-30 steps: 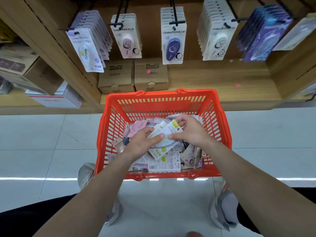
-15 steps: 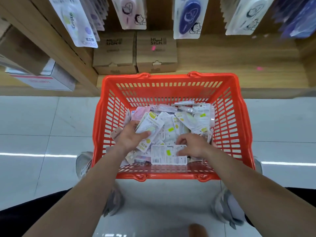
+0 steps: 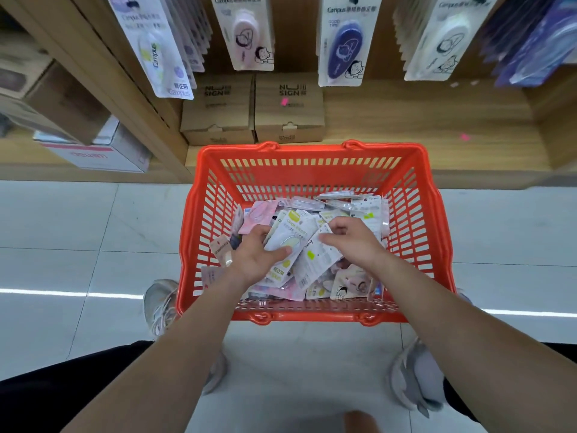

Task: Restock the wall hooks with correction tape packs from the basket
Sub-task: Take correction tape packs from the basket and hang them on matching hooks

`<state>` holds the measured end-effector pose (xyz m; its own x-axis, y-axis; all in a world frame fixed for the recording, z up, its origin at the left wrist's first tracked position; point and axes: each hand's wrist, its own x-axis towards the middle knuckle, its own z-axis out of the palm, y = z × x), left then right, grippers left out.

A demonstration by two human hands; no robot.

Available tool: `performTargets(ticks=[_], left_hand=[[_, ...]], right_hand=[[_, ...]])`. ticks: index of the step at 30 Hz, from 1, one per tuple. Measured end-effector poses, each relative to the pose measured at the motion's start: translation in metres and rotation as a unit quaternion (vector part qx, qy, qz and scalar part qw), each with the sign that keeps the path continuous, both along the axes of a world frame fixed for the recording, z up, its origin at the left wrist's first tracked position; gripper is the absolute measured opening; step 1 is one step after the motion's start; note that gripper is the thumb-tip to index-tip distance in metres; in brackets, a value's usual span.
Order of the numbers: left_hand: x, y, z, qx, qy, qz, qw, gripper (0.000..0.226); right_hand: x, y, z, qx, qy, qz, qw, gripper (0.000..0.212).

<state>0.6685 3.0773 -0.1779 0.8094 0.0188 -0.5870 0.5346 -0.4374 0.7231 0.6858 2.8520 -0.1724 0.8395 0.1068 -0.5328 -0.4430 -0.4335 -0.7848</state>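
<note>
Left fingers point(image 3: 279, 252) grip green pack point(image 3: 292, 234), right fingers point(image 3: 341, 225) pinch white pack point(image 3: 316, 260), in red basket point(image 3: 312, 150)

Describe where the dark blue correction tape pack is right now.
In the head view, the dark blue pack hangs at top centre, above the red basket, between the pink pack on its left and the white pack on its right.

Brand names on the hanging packs and shelf boxes
"Campus" is printed on the far-left white hanging pack with a yellow-green tape point(image 3: 153, 54), the pink-tape hanging pack point(image 3: 249, 32), the navy-tape hanging pack point(image 3: 345, 42), the white-tape hanging pack point(image 3: 443, 42) and the lime-topped white pack point(image 3: 292, 232) in the red plastic basket point(image 3: 309, 150); both brown cardboard boxes point(image 3: 218, 107) read "NU SIGN"
</note>
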Motion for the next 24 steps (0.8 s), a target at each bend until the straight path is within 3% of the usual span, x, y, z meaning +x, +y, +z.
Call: performTargets(ticks=[2,4,7,16,18,22,24], left_hand=[[-0.004,-0.006,0.005,-0.006,-0.009,0.001,1.0,0.051],[-0.011,-0.012,0.008,-0.014,-0.013,0.001,1.0,0.05],[-0.019,-0.018,0.009,-0.026,-0.02,-0.007,0.999,0.05],[-0.012,-0.01,0.004,-0.12,0.003,0.061,0.991,0.024],[-0.008,-0.011,0.001,-0.119,0.012,0.075,0.99,0.023],[-0.001,-0.01,-0.004,-0.12,0.046,0.068,0.989,0.024],[0.0,-0.01,-0.005,-0.122,0.074,0.071,0.987,0.045]], right_hand=[[-0.001,0.002,0.008,0.003,0.002,0.002,1.0,0.012],[-0.006,0.005,0.017,0.025,0.024,0.0,0.999,0.017],[-0.013,0.01,0.016,0.081,0.044,-0.024,0.995,0.009],[-0.006,0.002,0.005,0.273,0.145,-0.115,0.944,0.008],[-0.003,0.001,0.001,0.264,0.141,-0.098,0.949,0.011],[0.004,0.005,-0.013,0.147,0.082,-0.055,0.984,0.018],[0.008,0.007,-0.022,0.099,0.059,-0.055,0.992,0.025]])
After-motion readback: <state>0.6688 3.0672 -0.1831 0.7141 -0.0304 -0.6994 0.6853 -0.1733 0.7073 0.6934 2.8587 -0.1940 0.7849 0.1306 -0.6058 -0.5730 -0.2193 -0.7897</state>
